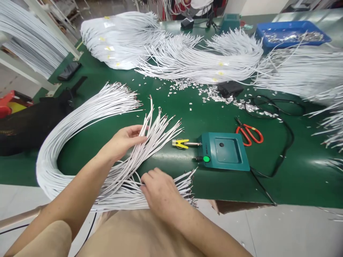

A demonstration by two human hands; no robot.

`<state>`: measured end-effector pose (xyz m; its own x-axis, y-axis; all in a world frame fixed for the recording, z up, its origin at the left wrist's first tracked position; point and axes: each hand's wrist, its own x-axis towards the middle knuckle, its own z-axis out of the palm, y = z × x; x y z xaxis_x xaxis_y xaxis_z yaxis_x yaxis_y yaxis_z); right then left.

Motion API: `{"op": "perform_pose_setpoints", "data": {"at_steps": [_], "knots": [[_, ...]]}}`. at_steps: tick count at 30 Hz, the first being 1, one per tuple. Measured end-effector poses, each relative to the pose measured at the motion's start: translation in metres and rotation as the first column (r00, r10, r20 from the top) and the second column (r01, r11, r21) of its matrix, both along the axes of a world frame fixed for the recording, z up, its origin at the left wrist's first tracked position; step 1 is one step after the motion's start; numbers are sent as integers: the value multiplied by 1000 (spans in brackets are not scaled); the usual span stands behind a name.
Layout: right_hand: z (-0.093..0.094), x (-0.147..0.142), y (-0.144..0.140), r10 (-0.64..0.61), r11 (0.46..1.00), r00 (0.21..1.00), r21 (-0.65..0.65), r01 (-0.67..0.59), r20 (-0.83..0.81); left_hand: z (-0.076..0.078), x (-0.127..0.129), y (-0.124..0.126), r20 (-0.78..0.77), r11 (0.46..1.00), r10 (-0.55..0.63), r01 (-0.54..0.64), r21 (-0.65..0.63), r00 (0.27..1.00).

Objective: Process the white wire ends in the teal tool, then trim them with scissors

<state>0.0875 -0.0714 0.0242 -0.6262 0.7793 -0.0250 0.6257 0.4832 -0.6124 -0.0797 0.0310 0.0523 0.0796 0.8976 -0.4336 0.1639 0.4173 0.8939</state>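
Note:
A thick bundle of white wires (45, 153) curves in a U over the green table, its stripped, dark-tipped ends pointing right. My left hand (128, 141) is closed around a bunch of these wires (146, 146), lifting it apart from the rest, with the ends fanned beyond my fingers. Lower down, near the table's front edge, my right hand (160, 189) curls over the remaining wires (128, 194), fingers bent among them; its fingertips are partly hidden. To the right sits a green box (227, 151) with a lit green button and a yellow clip (180, 143) on a metal rod.
Red-handled cutters (248, 132) lie behind the box, beside a black cable (288, 142). Further back are more white wire bundles (120, 39), scattered small clear bits (184, 85) and a blue tray (294, 26). A black bag-like item (34, 121) lies left, near a rack post (50, 28).

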Motion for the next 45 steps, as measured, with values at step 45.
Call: {"op": "perform_pose_setpoints", "data": {"at_steps": [45], "knots": [[12,15,99,-484,875,644,-346,340,-592,23,21,-8,222,993,-102,84,88,970]]}}
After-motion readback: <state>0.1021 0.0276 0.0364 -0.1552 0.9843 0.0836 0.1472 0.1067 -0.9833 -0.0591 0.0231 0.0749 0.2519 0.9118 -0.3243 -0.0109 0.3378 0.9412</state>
